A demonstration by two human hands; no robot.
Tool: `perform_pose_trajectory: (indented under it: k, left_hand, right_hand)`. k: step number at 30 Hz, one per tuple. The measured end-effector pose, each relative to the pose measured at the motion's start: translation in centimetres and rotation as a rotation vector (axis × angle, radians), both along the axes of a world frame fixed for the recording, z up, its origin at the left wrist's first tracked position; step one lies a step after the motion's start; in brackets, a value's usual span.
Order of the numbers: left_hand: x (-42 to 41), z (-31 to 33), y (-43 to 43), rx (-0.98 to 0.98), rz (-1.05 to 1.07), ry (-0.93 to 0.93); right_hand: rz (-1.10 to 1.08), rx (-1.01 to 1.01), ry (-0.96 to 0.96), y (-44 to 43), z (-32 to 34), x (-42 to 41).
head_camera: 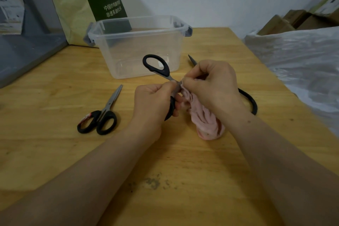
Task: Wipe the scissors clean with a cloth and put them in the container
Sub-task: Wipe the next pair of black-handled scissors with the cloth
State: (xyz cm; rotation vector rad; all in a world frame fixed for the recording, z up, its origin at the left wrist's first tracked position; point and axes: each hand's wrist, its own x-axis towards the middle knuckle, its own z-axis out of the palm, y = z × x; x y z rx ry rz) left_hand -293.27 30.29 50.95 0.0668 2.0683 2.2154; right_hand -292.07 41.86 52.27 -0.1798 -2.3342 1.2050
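Head view: wiping is in progress. The left hand [154, 101] curls round one handle of the opened scissors [166, 71], held above the table [55, 152] before the container [139, 51]; the right hand [211, 82] pinches the cloth [203, 117] onto the metal near the pivot. The next move probably calls for drawing the cloth tipward, fingers off the edge.

The wooden table [183, 167] bears a clear container [113, 47], closed black-handled scissors [103, 111] and another pair [255, 106] partly hidden.

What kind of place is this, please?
Probably a storage or back room: a plain wooden table, stacked cardboard boxes at the far right, and plastic sheeting spread beside the table.
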Motion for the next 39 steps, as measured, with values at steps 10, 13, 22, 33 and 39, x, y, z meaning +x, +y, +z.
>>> perform_pose_trajectory:
  k: [10, 13, 22, 33, 39]
  left_hand:
    - [-0.3, 0.5, -0.6, 0.049, -0.015, -0.069]
    - [-0.2, 0.3, -0.7, 0.036, -0.038, -0.018]
    - [-0.3, 0.2, -0.5, 0.064, -0.026, -0.034]
    - [-0.2, 0.4, -0.7, 0.065, -0.049, -0.02]
    - [-0.3, 0.3, -0.4, 0.049, -0.034, -0.028]
  right_hand:
    - [0.039, 0.017, 0.184, 0.2, -0.3, 0.5]
    - [0.132, 0.098, 0.141, -0.2, -0.8, 0.2]
    - [0.099, 0.378, 0.138, 0.2, -1.1, -0.7]
    - [0.176, 0.384, 0.164, 0.0, -0.9, -0.3]
    - [0.057, 0.265, 0.141, 0.9, -0.7, -0.1]
